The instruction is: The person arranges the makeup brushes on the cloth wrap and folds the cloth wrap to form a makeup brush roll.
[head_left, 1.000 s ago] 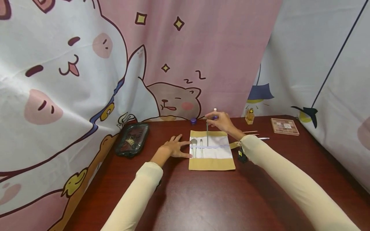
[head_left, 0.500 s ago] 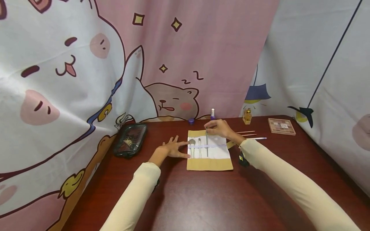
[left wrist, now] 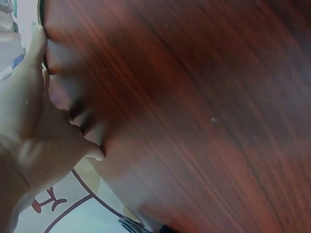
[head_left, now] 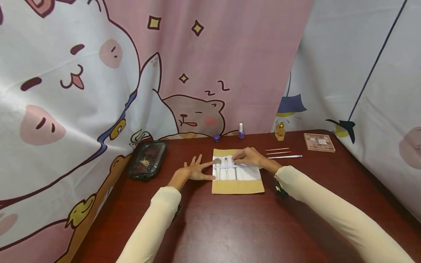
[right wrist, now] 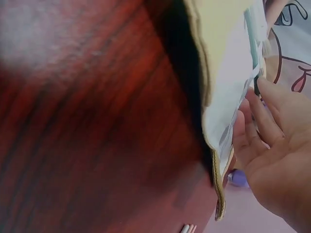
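Right hand (head_left: 249,157) pinches the dark brush (head_left: 235,174), probably light and stiff; best held at its far end. Left hand (head_left: 196,171), fingers apart, touches the roll (head_left: 238,187).

1 black case (head_left: 154,155); 1 gold bottle (head_left: 280,133) near palette (head_left: 319,142).

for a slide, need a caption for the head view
Left hand touches a yellow-edged white fabric brush holder; right hand pinches a slim grey stick.
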Available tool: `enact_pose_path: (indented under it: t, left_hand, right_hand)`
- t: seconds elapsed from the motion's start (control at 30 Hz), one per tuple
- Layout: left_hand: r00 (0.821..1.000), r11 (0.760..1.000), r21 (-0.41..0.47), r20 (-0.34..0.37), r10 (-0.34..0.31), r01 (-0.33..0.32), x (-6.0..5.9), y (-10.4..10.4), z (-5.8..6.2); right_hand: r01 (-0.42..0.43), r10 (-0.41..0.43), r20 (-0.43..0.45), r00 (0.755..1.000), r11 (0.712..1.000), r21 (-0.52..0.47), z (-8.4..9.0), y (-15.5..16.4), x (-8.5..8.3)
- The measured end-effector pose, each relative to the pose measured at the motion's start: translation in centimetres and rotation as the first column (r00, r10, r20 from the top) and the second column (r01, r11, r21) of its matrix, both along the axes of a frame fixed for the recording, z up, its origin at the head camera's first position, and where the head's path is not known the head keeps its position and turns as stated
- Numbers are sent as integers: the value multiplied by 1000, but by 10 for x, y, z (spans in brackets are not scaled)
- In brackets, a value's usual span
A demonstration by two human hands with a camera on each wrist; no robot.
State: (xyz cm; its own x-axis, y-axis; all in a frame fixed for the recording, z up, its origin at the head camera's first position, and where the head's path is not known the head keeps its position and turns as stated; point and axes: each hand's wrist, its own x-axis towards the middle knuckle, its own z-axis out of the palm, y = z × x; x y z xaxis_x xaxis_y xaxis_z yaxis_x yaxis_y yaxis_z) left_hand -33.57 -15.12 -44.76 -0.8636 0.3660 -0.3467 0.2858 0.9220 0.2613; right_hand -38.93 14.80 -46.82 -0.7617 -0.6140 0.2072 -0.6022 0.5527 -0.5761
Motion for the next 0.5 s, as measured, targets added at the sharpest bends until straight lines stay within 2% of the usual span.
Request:
enact_pose_path:
  t: [0.17,0.33,0.47,0.5]
  left_hand:
    - [999,1000,27,37,5,-6,-10,-6,-18]
    - [999,999,44,37,8,-10,-23,-10,-38]
    - [1000,998,59,22,0,-2,-25,-12,-44]
    - [1000,999,52,24,-2,1,-22,-11,-39]
  right_hand:
    - [6,-6,-16,1000,1000,9,-1,0,6]
    - [-11,11,-21,1000,1000,-10,-1,0,11]
    - [-17,17,-36,999,1000,-6,0,3,13]
    - [-11,11,-40,999,1000,2,0,4,13]
